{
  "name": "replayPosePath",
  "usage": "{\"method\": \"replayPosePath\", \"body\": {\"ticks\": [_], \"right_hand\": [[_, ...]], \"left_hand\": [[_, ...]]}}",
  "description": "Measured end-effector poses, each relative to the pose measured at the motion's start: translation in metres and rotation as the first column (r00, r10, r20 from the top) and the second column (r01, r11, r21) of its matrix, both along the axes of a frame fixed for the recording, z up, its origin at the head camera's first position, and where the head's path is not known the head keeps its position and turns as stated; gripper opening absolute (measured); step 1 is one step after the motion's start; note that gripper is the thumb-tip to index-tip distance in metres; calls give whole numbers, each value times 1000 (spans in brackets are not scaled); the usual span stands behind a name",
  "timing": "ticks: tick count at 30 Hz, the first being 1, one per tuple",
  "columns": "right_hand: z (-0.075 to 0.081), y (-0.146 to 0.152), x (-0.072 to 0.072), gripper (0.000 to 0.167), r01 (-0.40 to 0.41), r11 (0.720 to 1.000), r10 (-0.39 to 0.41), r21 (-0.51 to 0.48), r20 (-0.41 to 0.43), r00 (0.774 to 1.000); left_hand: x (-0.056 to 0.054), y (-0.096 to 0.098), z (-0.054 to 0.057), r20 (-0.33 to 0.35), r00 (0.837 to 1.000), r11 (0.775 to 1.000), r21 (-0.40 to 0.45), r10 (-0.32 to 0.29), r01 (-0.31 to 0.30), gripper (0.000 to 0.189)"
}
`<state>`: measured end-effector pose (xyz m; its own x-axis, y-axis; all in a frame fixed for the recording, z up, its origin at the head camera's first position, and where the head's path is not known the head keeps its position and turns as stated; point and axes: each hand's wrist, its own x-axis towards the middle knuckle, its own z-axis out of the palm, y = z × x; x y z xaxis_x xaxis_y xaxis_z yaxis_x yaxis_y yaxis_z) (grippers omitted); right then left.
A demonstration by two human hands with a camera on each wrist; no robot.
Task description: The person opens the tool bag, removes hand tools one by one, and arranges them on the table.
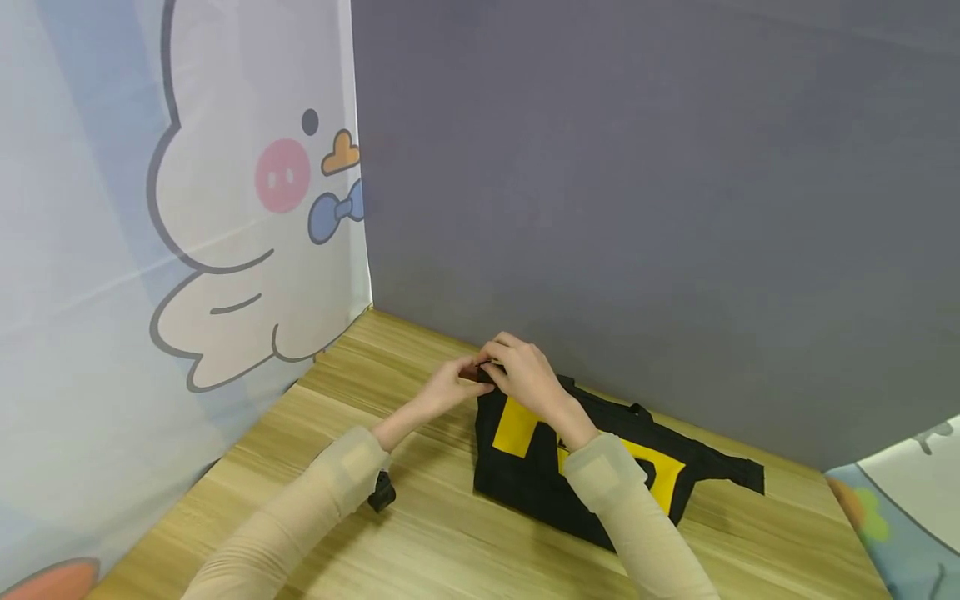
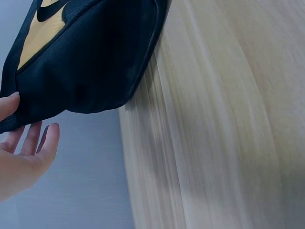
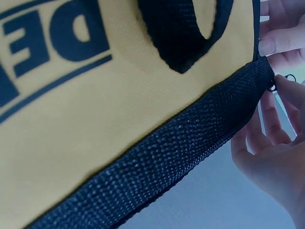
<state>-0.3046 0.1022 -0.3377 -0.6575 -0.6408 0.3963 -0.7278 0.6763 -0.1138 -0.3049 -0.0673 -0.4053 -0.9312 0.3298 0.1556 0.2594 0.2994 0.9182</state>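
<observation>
A black and yellow tool bag stands on the wooden table, and both hands meet at its upper left corner. My left hand grips that corner; in the left wrist view the thumb of the left hand lies on one side of the cloth and the fingers on the other. From above, my right hand reaches over the same corner. Close up in the right wrist view, the right hand pinches a small black zipper pull at the end of the woven top edge.
Behind the bag a grey wall panel rises close to it. A cartoon-printed curtain hangs at the left. The wooden table stretches in front, and a black strap end extends off the bag's right side.
</observation>
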Motion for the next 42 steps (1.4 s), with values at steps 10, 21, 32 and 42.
{"method": "replayPosePath", "body": {"ticks": [10, 21, 32, 42], "right_hand": [[3, 4, 2, 8, 3, 999, -1, 32, -51, 999], [2, 8, 3, 10, -40, 999, 40, 6, -50, 998], [4, 8, 5, 13, -6, 1000, 6, 13, -24, 1000], [6, 12, 2, 8, -2, 999, 7, 35, -139, 990]], "left_hand": [[-1, -1, 3, -16, 1000, 1000, -9, -6, 5, 34], [0, 1, 5, -25, 999, 999, -33, 22, -23, 31], [-2, -2, 6, -71, 997, 999, -45, -17, 14, 30], [-3, -7, 8, -86, 995, 998, -33, -56, 53, 34]]}}
